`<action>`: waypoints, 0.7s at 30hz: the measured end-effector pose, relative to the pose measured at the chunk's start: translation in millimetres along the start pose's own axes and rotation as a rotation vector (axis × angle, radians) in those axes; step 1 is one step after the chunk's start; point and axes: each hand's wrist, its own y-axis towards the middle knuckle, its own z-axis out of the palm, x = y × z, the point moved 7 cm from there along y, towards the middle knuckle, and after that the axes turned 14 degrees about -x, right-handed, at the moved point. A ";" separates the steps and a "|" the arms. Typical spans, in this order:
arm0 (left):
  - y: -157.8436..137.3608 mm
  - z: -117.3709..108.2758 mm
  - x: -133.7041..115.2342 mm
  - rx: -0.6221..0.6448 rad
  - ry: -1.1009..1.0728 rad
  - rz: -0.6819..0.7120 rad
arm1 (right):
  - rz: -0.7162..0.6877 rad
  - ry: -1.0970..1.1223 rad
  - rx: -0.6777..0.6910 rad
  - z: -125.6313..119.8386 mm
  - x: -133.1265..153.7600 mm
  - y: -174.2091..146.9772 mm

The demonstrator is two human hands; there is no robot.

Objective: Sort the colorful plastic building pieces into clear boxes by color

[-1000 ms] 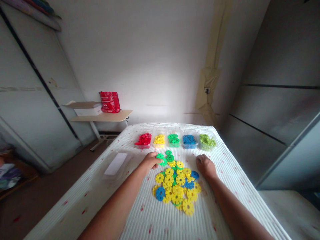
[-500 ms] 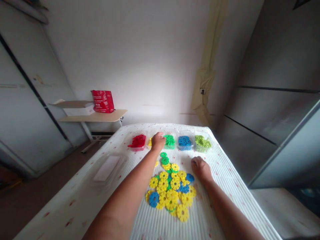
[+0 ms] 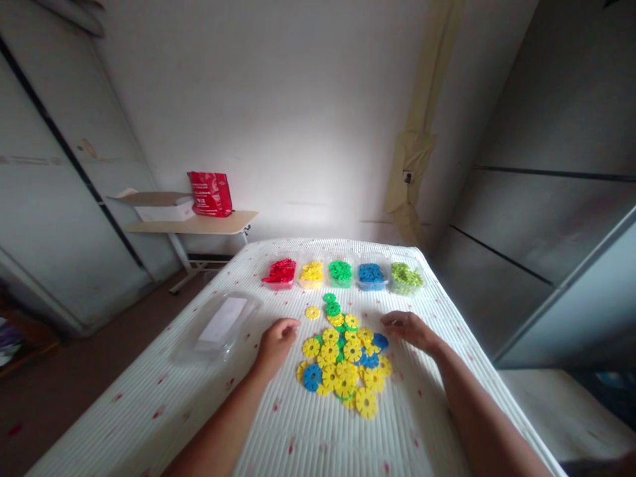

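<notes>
My left hand [image 3: 276, 343] hovers or rests left of a heap of notched plastic discs [image 3: 348, 361], its fingers loosely curved and nothing visible in them. A single yellow disc [image 3: 313, 313] lies just beyond its fingertips. At the heap's right side is my right hand [image 3: 408, 328], fingers pointing left and loosely bent, near a blue disc [image 3: 380, 340]; nothing shows in it either. The heap is mostly yellow with some blue and green pieces. Two green discs [image 3: 332, 309] trail from its far end. I cannot tell which discs are joined.
Along the table's far edge stand clear tubs of red [image 3: 282, 271], yellow [image 3: 312, 273], green [image 3: 340, 272], blue [image 3: 371, 275] and light green pieces [image 3: 406, 275]. A clear plastic lid or tray [image 3: 218, 328] lies on the left. Beyond is a side table [image 3: 218, 224] with a red bag [image 3: 211, 194].
My left hand has drawn back from the yellow tub towards me and to the left, uncovering that tub. My right hand stays beside the heap, its fingers slightly more extended. The view has shifted slightly.
</notes>
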 end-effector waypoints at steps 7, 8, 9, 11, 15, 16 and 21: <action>0.7 1.1 -12.3 -0.029 0.087 0.099 | -0.130 -0.363 0.083 14.5 31.3 -10.2; 0.4 1.2 -12.8 -0.028 0.092 0.103 | -0.154 -0.388 0.085 16.4 34.4 -10.5; 0.2 1.2 -12.7 -0.027 0.093 0.102 | -0.166 -0.398 0.080 17.1 35.8 -10.3; -0.1 1.0 -11.8 -0.025 0.089 0.097 | -0.157 -0.385 0.050 14.7 33.9 -8.5; 0.0 0.5 -10.4 -0.025 0.061 0.086 | -0.054 -0.292 -0.070 -1.9 23.6 -3.5; 0.0 0.5 -10.3 -0.024 0.056 0.085 | -0.017 -0.241 -0.078 -5.2 22.6 -3.5; -0.1 -0.1 -11.6 -0.021 0.058 0.087 | 0.138 0.313 0.278 14.3 46.4 -21.3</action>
